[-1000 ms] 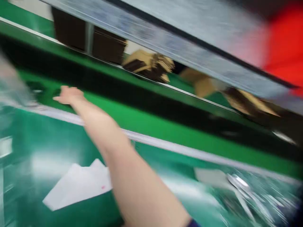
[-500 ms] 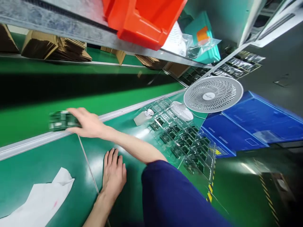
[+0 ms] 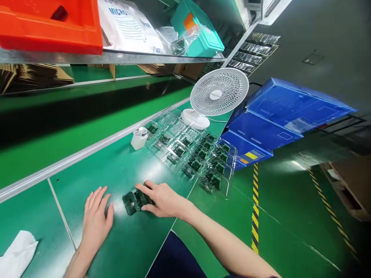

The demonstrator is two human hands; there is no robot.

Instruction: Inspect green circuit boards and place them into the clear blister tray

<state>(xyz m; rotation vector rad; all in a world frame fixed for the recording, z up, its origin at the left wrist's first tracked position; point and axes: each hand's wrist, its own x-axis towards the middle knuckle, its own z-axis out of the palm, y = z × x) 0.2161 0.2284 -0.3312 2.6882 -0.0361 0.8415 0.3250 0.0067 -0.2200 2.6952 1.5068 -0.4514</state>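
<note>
My right hand (image 3: pixel 160 199) grips a green circuit board assembly (image 3: pixel 131 202) between thumb and fingers, low over the green bench mat (image 3: pixel 121 247). Part of the assembly is hidden under the hand. To its left, my left hand (image 3: pixel 97 212) rests on the mat with fingers stretched out, holding nothing. Beyond both hands lies a clear plastic tray (image 3: pixel 166 156) with several similar circuit boards (image 3: pixel 193 165) in its compartments.
A white fan (image 3: pixel 220 92) stands behind the tray, near a small white container (image 3: pixel 139 139). Blue boxes (image 3: pixel 290 104) are stacked at the right. White cloth (image 3: pixel 19 253) lies lower left. Above hangs a shelf with a red bin (image 3: pixel 52 31) and a teal box (image 3: pixel 203 38).
My right hand has brought the circuit board assembly from the bench's back edge toward me and to the right. The view has turned right; my left hand still lies on the mat.
</note>
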